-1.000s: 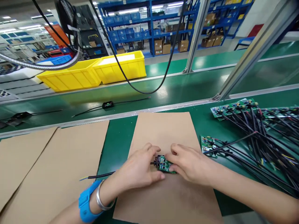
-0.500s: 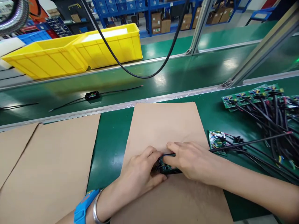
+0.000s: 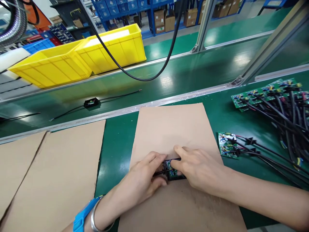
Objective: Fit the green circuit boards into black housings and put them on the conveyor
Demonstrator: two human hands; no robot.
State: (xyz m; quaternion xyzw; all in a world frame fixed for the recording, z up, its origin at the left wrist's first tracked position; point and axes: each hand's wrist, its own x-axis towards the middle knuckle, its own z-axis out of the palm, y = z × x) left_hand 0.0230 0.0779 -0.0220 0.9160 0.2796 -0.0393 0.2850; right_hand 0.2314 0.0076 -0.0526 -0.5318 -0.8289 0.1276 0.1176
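Observation:
A small black case [image 3: 177,178] with a green circuit board [image 3: 172,167] in it lies on a cardboard sheet [image 3: 171,129]. My left hand [image 3: 143,174] is curled about the case's left end, thumb at the near side and fingers at the far side. Between them a black cable [image 3: 158,173] runs out of that end. My right hand [image 3: 199,166] grips the case from the right, with a finger bent down over the board. It hides the right part of the case.
More boards with black cables [image 3: 227,145] lie to the right, beside a large heap of wired boards [image 3: 267,93]. Another cased board [image 3: 91,102] rests on the green strip beyond the metal rail. Yellow bins [image 3: 116,51] stand behind, and a black cable loop [image 3: 147,79] hangs in front.
My left fingers have shifted slightly left, uncovering more of the board's left end and the cable there. The right hand still grips the case. The camera view has shifted a little.

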